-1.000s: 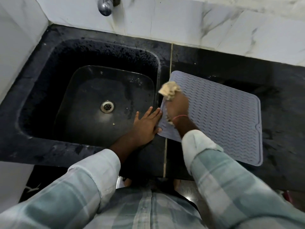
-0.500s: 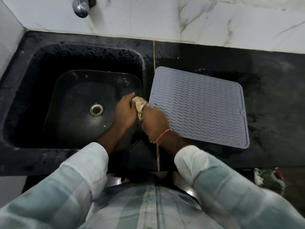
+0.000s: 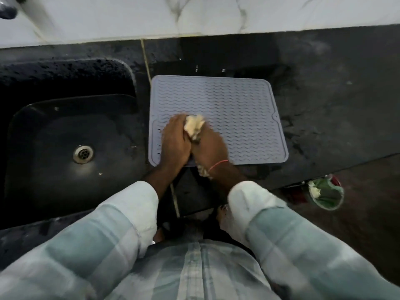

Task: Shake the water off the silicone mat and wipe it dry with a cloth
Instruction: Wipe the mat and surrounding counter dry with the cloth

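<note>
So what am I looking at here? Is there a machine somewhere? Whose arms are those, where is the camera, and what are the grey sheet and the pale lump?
There is no machine. These are a person's two bare hands, filmed by one camera worn on the head and looking down, so the checked sleeves enter from the bottom. The grey ridged sheet is a silicone mat lying flat on the dark counter, just right of the sink. The pale lump is a cloth. The left hand and right hand are pressed together over the mat's near left part, both gripping the cloth. One end of it pokes out by the right wrist. The picture is slightly blurred, so finer finger detail is unclear.
</note>
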Demonstrator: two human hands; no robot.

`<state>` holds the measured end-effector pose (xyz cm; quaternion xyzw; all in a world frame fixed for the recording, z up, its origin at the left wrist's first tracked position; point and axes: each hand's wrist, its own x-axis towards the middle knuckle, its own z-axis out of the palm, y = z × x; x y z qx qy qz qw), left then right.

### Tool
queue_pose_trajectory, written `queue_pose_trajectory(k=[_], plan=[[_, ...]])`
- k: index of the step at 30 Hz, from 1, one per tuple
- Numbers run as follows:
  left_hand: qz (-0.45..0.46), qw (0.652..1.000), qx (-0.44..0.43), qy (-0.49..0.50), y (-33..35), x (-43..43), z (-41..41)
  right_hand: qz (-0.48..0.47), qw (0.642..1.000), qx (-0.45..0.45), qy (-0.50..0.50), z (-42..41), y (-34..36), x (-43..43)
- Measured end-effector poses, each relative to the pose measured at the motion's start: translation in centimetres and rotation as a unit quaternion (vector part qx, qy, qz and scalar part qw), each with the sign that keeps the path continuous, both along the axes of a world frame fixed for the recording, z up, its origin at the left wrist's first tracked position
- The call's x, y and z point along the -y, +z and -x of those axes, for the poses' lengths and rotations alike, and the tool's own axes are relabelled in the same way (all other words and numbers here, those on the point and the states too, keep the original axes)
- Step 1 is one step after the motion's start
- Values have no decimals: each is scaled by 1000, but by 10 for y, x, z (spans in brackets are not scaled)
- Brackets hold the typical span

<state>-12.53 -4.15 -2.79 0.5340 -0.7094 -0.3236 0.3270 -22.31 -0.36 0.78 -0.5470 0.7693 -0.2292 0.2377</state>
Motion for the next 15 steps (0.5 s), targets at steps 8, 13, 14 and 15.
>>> queue_pose_trajectory(k=[8,13,14,15], plan=[[26,961,273,45,-27,2,13,-69,949,-245,188,107,2,-39],[23,950,305,60,-32,2,16,-156,945,-280,67,235,19,-55],[24,950,305,59,-31,2,17,-155,948,-276,35,244,25,-52],[23,950,306,62,-32,2,18,-129,957,-258,5,245,26,-43]])
